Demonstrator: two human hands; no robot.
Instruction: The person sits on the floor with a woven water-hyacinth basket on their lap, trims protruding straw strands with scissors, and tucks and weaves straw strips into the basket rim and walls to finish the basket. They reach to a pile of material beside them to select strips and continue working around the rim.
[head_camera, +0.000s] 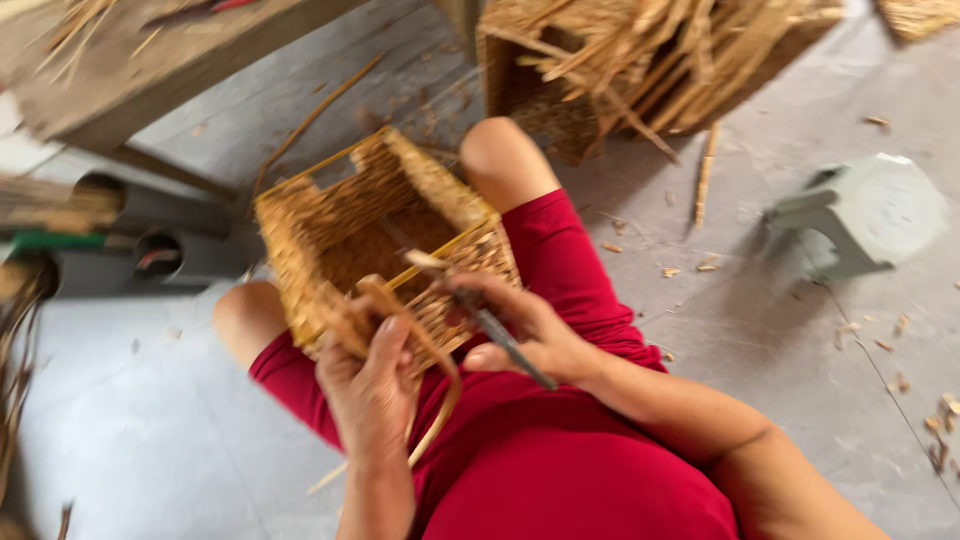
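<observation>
A square woven straw basket (345, 215) rests on my knees, its opening facing up and away. My left hand (372, 385) grips a tan straw strand (440, 395) at the basket's near rim; the strand loops down past my wrist. My right hand (525, 330) holds a thin dark metal tool (505, 340) whose tip points into the weave at the near rim. I sit in red clothing. The picture is motion-blurred.
A pile of dry straw over another woven basket (640, 60) lies ahead on the grey floor. A low grey-green plastic stool (865, 215) stands at the right. A wooden bench (130, 70) and grey pipes (150, 250) lie at the left. Straw scraps litter the floor.
</observation>
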